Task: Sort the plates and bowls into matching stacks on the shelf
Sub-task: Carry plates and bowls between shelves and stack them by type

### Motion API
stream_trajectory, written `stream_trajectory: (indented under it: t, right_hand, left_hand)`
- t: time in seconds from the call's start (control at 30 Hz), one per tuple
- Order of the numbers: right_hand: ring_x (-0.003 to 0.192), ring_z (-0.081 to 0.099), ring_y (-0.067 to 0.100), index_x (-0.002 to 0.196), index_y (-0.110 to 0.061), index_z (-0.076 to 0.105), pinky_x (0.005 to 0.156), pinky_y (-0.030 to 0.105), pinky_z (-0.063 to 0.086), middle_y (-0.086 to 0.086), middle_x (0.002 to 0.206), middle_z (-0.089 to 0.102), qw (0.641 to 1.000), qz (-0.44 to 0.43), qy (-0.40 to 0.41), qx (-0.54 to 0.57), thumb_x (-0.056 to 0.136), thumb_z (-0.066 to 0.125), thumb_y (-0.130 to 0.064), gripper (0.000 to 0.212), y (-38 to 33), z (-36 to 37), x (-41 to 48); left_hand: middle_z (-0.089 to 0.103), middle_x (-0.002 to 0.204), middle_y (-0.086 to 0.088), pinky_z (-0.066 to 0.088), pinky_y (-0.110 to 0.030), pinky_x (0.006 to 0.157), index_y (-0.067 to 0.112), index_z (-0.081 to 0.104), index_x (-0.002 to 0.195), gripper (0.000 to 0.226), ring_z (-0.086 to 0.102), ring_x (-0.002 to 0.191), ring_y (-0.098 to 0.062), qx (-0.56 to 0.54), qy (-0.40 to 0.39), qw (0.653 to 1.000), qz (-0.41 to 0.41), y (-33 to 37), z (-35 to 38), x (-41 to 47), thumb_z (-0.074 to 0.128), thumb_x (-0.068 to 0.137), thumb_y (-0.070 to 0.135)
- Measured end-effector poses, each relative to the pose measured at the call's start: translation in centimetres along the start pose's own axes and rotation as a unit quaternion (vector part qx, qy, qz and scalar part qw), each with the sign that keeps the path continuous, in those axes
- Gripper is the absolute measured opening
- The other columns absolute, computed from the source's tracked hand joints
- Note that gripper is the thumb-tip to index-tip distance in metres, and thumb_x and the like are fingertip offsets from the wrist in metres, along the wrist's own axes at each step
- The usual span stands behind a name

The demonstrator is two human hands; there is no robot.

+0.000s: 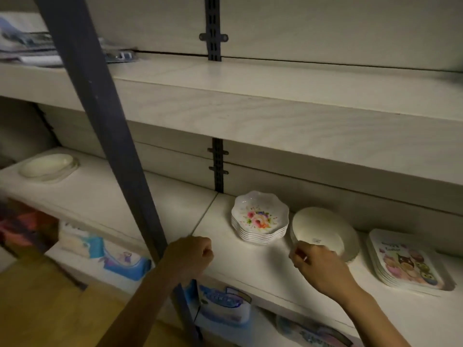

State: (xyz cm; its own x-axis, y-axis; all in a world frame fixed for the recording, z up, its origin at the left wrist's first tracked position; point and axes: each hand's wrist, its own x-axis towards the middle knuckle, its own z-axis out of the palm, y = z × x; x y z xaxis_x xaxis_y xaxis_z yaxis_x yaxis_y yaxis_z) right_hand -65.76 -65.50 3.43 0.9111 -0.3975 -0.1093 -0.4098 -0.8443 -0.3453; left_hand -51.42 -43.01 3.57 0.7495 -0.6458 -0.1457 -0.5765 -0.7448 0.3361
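Pinch of right hand (316, 262) on cream plate (319, 226); left hand (191, 254) an empty fist.

The left grip (189, 256) is curled so its palm is hidden, and both forearms run off the bottom edge. The right grip (315, 261) pinches the near rim of the cream plate (323, 226), its fingertips out of sight behind that rim; the small mark (316, 240) just above them is too tiny to read. Right of it, the lettering on the cartoon trays (406, 261) is unreadable. Below both grips the packages (125, 261) are a blur. Far left of the left grip, past the dark post (100, 121), the pale dish (47, 166) is too soft to count as one or several.
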Motion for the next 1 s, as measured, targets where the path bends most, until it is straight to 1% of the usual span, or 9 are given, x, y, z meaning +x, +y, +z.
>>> stream_trajectory:
  t: [0.1, 0.17, 0.37, 0.43, 0.53, 0.7, 0.77, 0.87, 1.0]
  right_hand:
    - [0.074, 0.055, 0.013, 0.105, -0.028, 0.06, 0.057, 0.017, 0.038, -0.004, 0.099, 0.068, 0.999, -0.042, -0.007, -0.014, 0.095, 0.041, -0.036, 0.023, -2.9, 0.3, 0.0]
    - [0.074, 0.055, 0.014, 0.102, -0.029, 0.059, 0.063, 0.024, 0.041, -0.004, 0.097, 0.068, 0.998, -0.065, -0.001, -0.021, 0.094, 0.04, -0.037, 0.022, -4.7, 0.6, 0.0]
    - [0.094, 0.063, 0.018, 0.104, -0.034, 0.058, 0.071, 0.029, 0.043, -0.009, 0.106, 0.067, 0.995, -0.095, -0.014, -0.013, 0.093, 0.041, -0.035, 0.02, -11.3, 2.5, -0.2]
    - [0.097, 0.062, 0.017, 0.108, -0.035, 0.057, 0.072, 0.028, 0.043, -0.011, 0.109, 0.066, 0.995, -0.102, -0.015, -0.012, 0.093, 0.041, -0.034, 0.022, -13.8, 3.2, -0.2]
    - [0.097, 0.062, 0.016, 0.11, -0.036, 0.056, 0.072, 0.028, 0.042, -0.012, 0.109, 0.066, 0.994, -0.107, -0.016, -0.01, 0.093, 0.04, -0.033, 0.023, -17.9, 4.7, -0.1]
    - [0.097, 0.061, 0.018, 0.108, -0.035, 0.055, 0.077, 0.031, 0.046, -0.009, 0.11, 0.065, 0.993, -0.117, -0.019, 0.004, 0.092, 0.042, -0.032, 0.021, -25.4, 7.8, 0.3]
    - [0.097, 0.061, 0.019, 0.106, -0.031, 0.055, 0.071, 0.029, 0.042, -0.006, 0.107, 0.064, 0.991, -0.133, -0.015, 0.008, 0.093, 0.042, -0.031, 0.018, -28.5, 8.7, 0.8]
    - [0.096, 0.062, 0.017, 0.108, -0.03, 0.055, 0.068, 0.025, 0.04, -0.007, 0.104, 0.064, 0.989, -0.147, -0.01, 0.008, 0.094, 0.042, -0.031, 0.019, -32.9, 9.8, 2.0]
    - [0.101, 0.06, 0.02, 0.115, -0.03, 0.054, 0.08, 0.032, 0.046, -0.005, 0.114, 0.064, 0.988, -0.152, -0.015, -0.014, 0.093, 0.041, -0.034, 0.026, -37.9, 11.2, 4.7]
  left_hand:
    - [0.05, 0.068, 0.01, 0.044, -0.023, 0.072, 0.031, 0.043, 0.068, 0.025, 0.055, 0.074, -0.012, -0.05, -0.023, 0.998, -0.023, -1.7, -1.2, -2.0, 0.043, 0.093, 0.027]
    - [0.05, 0.067, 0.01, 0.044, -0.023, 0.074, 0.032, 0.042, 0.064, 0.029, 0.056, 0.075, -0.011, -0.066, -0.026, 0.997, -0.036, -3.1, -1.9, -3.1, 0.044, 0.093, 0.027]
    - [0.058, 0.082, 0.006, 0.048, -0.025, 0.086, 0.035, 0.042, 0.07, 0.025, 0.062, 0.085, -0.011, -0.076, 0.013, 0.995, -0.057, -8.6, -4.0, -5.9, 0.044, 0.094, 0.031]
    - [0.057, 0.08, 0.007, 0.046, -0.022, 0.081, 0.033, 0.04, 0.068, 0.027, 0.059, 0.081, -0.01, -0.064, 0.053, 0.995, -0.061, -10.9, -4.9, -6.8, 0.042, 0.095, 0.031]
    - [0.046, 0.065, 0.009, 0.037, -0.016, 0.062, 0.025, 0.041, 0.067, 0.029, 0.05, 0.07, -0.007, -0.048, 0.101, 0.992, -0.066, -15.0, -6.0, -8.2, 0.04, 0.095, 0.03]
    - [0.057, 0.082, 0.003, 0.042, -0.019, 0.062, 0.022, 0.047, 0.079, 0.021, 0.061, 0.085, -0.015, -0.037, 0.116, 0.989, -0.086, -23.9, -7.8, -9.9, 0.04, 0.096, 0.031]
    - [0.057, 0.075, 0.003, 0.038, -0.018, 0.057, 0.019, 0.051, 0.083, 0.022, 0.058, 0.074, -0.012, -0.025, 0.132, 0.987, -0.09, -27.3, -8.7, -10.6, 0.04, 0.096, 0.032]
    - [0.04, 0.058, 0.007, 0.027, -0.018, 0.049, 0.018, 0.048, 0.079, 0.022, 0.039, 0.051, -0.006, -0.031, 0.149, 0.984, -0.089, -31.6, -10.1, -11.6, 0.041, 0.096, 0.03]
    - [0.044, 0.056, 0.006, 0.027, -0.015, 0.047, 0.024, 0.046, 0.07, 0.024, 0.042, 0.049, -0.006, -0.041, 0.175, 0.978, -0.104, -37.4, -11.9, -12.4, 0.046, 0.095, 0.026]
